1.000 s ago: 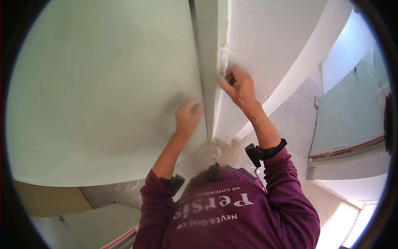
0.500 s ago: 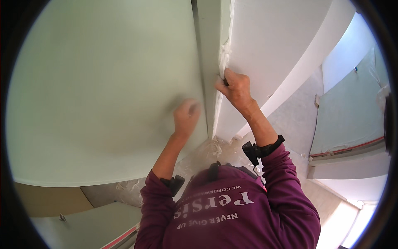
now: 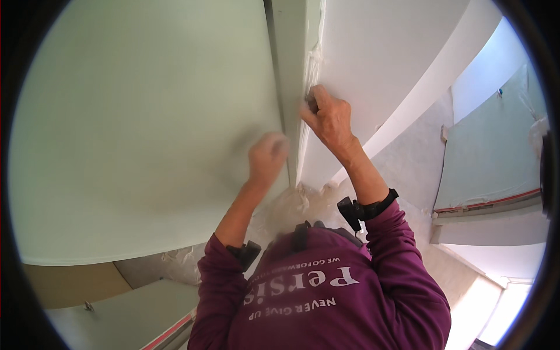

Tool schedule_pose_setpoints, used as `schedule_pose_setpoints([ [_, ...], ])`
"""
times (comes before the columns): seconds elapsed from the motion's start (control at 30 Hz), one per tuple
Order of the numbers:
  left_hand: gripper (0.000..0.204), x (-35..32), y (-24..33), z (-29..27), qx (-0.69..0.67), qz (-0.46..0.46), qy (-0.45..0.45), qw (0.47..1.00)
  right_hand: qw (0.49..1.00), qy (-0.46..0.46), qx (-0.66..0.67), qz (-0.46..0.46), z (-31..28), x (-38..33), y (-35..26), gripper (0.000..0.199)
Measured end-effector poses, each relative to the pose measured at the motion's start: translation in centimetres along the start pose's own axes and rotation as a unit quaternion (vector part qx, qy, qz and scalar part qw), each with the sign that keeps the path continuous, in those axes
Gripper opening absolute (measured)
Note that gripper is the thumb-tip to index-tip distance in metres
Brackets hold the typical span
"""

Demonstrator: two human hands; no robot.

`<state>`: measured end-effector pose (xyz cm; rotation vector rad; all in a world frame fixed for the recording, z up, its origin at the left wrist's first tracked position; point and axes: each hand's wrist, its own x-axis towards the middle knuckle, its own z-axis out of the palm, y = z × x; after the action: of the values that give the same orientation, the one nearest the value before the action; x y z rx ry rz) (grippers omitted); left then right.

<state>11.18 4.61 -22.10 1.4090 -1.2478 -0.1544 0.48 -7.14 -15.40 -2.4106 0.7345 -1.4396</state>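
Note:
My right hand (image 3: 331,119) is closed, thumb and fingers pinched round a small dark object (image 3: 312,104), mostly hidden in the grip. It presses at the edge of a pale green frame (image 3: 293,64), where crumpled clear plastic film (image 3: 314,61) runs along the join with the white wall (image 3: 385,52). Lower and to the left, my left hand (image 3: 268,154) is blurred but curled into a fist. It is in front of a large pale green door panel (image 3: 146,116), near its right edge; whatever it may hold cannot be made out.
Loose plastic sheeting (image 3: 297,204) is bunched on the floor at the foot of the frame. Another green panel with a red-striped edge (image 3: 490,157) stands at the right, and a similar green panel (image 3: 122,315) is at the lower left. Black bands with small devices circle both forearms.
My right hand has shifted slightly up and left along the frame edge. My left hand has moved a little up and right, still blurred. The view has tilted slightly.

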Motion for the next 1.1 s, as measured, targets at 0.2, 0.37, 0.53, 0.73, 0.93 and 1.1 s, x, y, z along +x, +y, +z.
schedule_pose_setpoints([
  [0.2, 0.006, 0.3, -0.1, -0.3, 0.021, -0.005, 0.009, 1.000, 0.997, -0.015, -0.060, -0.039, -0.1, 0.6, -0.6, 0.015],
  [0.37, 0.006, 0.1, -0.6, 0.4, 0.022, -0.008, 0.016, 1.000, 0.997, 0.031, -0.063, -0.013, 0.6, 0.4, -0.5, 0.014],
  [0.53, 0.006, -0.3, -0.8, 0.8, 0.017, -0.022, 0.014, 1.000, 0.996, 0.061, -0.059, -0.008, 0.9, 0.3, -1.0, 0.015],
  [0.73, 0.006, -0.8, -2.5, 1.0, 0.014, -0.018, 0.030, 0.999, 0.997, 0.074, -0.020, 0.029, 0.7, 0.2, -1.0, 0.011],
  [0.93, 0.016, 1.7, -0.6, 2.7, 0.033, 0.020, 0.084, 0.996, 0.996, 0.034, -0.008, 0.081, -0.6, -1.5, 0.6, 0.009],
  [1.1, 0.024, 3.1, 0.3, 4.4, 0.008, 0.029, 0.158, 0.987, 0.995, 0.026, 0.030, 0.091, -0.6, -2.7, 1.7, 0.006],
])
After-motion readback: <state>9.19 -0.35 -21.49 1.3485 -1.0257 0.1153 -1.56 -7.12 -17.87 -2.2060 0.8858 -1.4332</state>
